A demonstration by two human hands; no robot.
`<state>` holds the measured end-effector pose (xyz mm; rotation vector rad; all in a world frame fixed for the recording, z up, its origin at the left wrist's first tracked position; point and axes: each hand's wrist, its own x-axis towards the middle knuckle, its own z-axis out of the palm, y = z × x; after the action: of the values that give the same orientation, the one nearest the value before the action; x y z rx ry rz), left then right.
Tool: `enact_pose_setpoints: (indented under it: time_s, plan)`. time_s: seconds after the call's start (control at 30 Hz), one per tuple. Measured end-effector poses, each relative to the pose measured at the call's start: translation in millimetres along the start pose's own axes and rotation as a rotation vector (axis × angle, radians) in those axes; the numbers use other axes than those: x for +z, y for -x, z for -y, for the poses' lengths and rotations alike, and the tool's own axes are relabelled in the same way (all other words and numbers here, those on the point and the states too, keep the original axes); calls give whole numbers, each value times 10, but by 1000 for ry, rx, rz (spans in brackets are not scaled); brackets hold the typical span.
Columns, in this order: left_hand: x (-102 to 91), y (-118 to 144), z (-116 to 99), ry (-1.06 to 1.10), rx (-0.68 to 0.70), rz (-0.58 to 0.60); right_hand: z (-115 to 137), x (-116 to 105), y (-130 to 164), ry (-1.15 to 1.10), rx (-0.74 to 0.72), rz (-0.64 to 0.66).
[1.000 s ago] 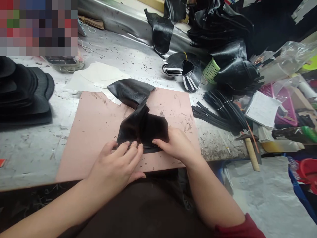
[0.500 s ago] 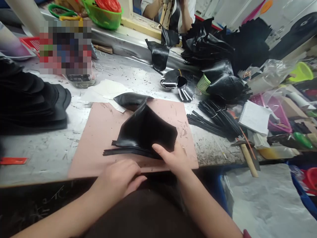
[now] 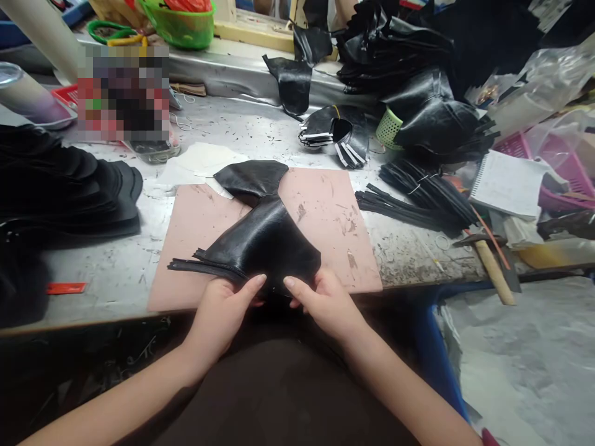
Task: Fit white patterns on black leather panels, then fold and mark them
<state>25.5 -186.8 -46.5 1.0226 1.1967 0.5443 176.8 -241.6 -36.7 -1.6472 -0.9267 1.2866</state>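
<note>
Head view: the left hand (image 3: 222, 313) and right hand (image 3: 325, 303) both pinch the near edge of a black leather piece (image 3: 264, 241), fingers closed on it, thumbs on top. The piece lies on a pink cutting mat (image 3: 325, 210) at the near edge of the tabletop (image 3: 102, 272). Bare mat flanks it; black strips (image 3: 409, 204) and a hammer (image 3: 493, 266) crowd the right.

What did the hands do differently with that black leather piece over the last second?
The left hand had let go half a second ago; now it grips the near edge of the black leather piece again, beside the right hand, which kept hold throughout. The piece stays draped over the pink board.
</note>
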Motion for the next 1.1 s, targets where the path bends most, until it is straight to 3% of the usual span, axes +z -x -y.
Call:
enact_pose_setpoints:
  time_s: [0.07, 0.23, 0.43, 0.53, 0.63, 0.73, 1.0, 1.1]
  plan:
    - [9, -6, 24, -77, 22, -19, -10, 5, 2, -86, 66, 39]
    - [54, 17, 23, -162, -20, -74, -37, 11, 9, -150, 5, 47]
    - [112, 0, 89, -11, -12, -24, -49, -14, 24, 13, -32, -12]
    - [135, -9, 106, 52, -41, -56, -7, -9, 36, 74, -69, -35]
    - [154, 12, 63, 104, -66, -50, 27, 9, 54, 112, -110, -55]
    - [155, 46, 4, 67, -7, -2, 21, 18, 67, 122, -141, -88]
    - [145, 61, 25, 54, -21, 36, -50, -52, 34, -275, -27, 106]
    - [169, 65, 21, 65, -79, 7, -59, -28, 37, -192, -59, 40]
